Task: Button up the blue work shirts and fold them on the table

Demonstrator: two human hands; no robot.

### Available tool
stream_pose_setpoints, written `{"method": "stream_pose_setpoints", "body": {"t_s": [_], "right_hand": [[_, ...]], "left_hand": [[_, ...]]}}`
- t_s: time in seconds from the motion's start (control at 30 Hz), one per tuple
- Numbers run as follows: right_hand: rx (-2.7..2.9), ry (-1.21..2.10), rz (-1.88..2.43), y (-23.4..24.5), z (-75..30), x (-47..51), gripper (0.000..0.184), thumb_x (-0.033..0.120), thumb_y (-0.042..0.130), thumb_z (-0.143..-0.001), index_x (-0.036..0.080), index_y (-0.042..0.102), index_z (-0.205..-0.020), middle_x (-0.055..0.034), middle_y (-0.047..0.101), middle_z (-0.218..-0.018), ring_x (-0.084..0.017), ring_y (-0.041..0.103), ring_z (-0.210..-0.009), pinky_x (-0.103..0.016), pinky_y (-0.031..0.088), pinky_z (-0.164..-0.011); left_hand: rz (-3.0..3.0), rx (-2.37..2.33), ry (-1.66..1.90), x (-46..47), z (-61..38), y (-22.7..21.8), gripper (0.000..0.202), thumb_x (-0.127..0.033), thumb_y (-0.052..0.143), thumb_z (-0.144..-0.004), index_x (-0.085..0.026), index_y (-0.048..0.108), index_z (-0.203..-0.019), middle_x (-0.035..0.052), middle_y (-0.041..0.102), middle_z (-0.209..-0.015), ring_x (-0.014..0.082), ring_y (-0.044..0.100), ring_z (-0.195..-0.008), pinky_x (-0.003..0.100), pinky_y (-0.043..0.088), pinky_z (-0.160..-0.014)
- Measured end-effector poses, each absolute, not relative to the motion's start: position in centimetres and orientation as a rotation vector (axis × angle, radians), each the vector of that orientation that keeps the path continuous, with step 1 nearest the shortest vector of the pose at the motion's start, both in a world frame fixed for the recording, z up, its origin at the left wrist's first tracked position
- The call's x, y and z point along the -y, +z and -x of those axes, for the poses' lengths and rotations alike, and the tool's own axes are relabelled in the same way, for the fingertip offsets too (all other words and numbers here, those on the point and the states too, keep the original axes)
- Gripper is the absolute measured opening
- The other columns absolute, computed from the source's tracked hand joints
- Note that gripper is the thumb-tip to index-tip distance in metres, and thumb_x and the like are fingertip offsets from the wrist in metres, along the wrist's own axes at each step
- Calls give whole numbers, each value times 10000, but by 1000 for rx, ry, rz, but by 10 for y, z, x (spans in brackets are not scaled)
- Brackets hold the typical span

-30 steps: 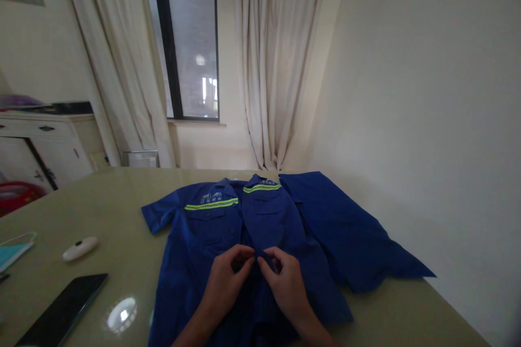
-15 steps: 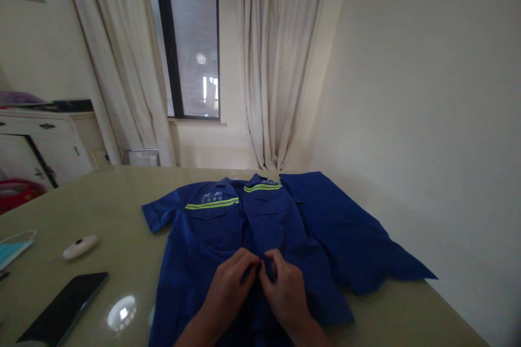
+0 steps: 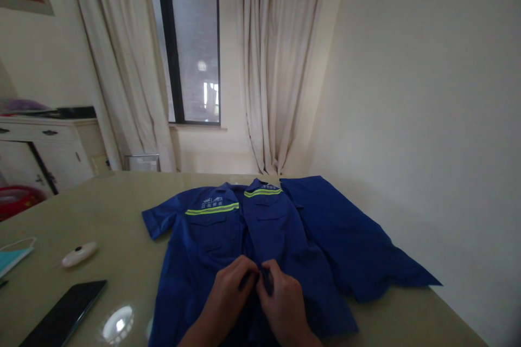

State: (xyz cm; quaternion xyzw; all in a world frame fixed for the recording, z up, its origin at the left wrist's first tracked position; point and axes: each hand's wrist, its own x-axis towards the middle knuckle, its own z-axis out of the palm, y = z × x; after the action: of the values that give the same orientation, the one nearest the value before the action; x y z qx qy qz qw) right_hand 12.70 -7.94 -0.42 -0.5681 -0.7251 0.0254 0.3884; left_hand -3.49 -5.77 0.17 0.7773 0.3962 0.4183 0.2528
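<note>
A blue short-sleeved work shirt (image 3: pixel 203 238) lies spread front up on the table, with yellow-green reflective strips and white lettering across the chest. Its collar points toward the window, and the front is parted at the top. My left hand (image 3: pixel 232 287) pinches one edge of the shirt's front opening. Opposite it, my right hand (image 3: pixel 283 293) pinches the other edge, its fingertips almost meeting those of the left. What sits between the fingertips, perhaps a button, is too small and hidden to make out. Another blue cloth piece (image 3: pixel 350 238) lies flat by the shirt's right side.
The glossy table (image 3: pixel 118 211) also bears a black phone (image 3: pixel 65 312), a white oval object (image 3: pixel 79 255) and a blue face mask (image 3: pixel 14 260) at left. Behind stand a white cabinet (image 3: pixel 61 146), curtains (image 3: pixel 272 65) and a window (image 3: pixel 195 49). A wall (image 3: pixel 427 119) rises at right.
The view has tilted slightly upward, so everything sits a little lower. Both hands stay pinched at the shirt's front edges, with only small finger movement.
</note>
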Motion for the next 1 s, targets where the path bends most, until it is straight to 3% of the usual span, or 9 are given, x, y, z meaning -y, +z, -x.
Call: {"method": "stream_pose_setpoints", "body": {"t_s": [0.4,0.57,0.67,0.73,0.8,0.9,1.0], "right_hand": [[1773,446,1498,15,-128,80,70,271,600,-884,216,634,-911,58,536,-533,-133,531,-469,-241,274,-495],[1616,780,1281,14,-131,77,398,513,438,-1005,210,597,-800,35,545,-566,-128,557,-508,-214,361,-495],[1511,1095,1250,9,-133,72,441,605,412,-980,214,608,-928,68,505,-511,-119,485,-372,-198,313,-364],[1519,1165,1262,7,-134,70,401,583,509,-931,209,613,-1035,87,499,-503,-108,441,-326,-188,277,-327],[1570,1048,1280,7,-134,69,313,483,582,-898,198,636,-1017,82,507,-517,-101,462,-366,-181,298,-365],[1664,784,1307,11,-133,70,169,324,588,-884,191,672,-948,59,541,-546,-116,537,-476,-195,349,-471],[1745,606,1346,11,-133,72,162,271,553,-895,199,684,-959,39,586,-581,-131,577,-529,-215,368,-534]], "left_hand": [[-1943,-1104,1164,58,31,7,154,-134,589,-880,-246,688,-919,-5,720,-894,164,682,-851,249,511,-794],[-1812,-1166,1186,59,29,12,130,-173,607,-850,-231,686,-935,4,734,-881,177,690,-827,264,527,-774],[-1785,-1156,1183,58,29,13,112,-197,587,-863,-219,687,-908,13,738,-866,181,698,-823,271,533,-774],[-1773,-1147,1179,57,30,12,111,-211,584,-868,-216,689,-906,17,742,-868,185,704,-828,273,538,-778],[-1752,-1139,1185,57,30,12,102,-222,596,-864,-212,687,-909,19,746,-868,190,709,-835,278,546,-789],[-1704,-1110,1196,58,30,14,99,-262,610,-879,-206,681,-919,29,753,-881,200,718,-848,289,559,-802],[-1661,-1079,1192,59,28,16,166,-350,606,-918,-203,677,-946,41,756,-907,208,725,-865,296,567,-794]]}}
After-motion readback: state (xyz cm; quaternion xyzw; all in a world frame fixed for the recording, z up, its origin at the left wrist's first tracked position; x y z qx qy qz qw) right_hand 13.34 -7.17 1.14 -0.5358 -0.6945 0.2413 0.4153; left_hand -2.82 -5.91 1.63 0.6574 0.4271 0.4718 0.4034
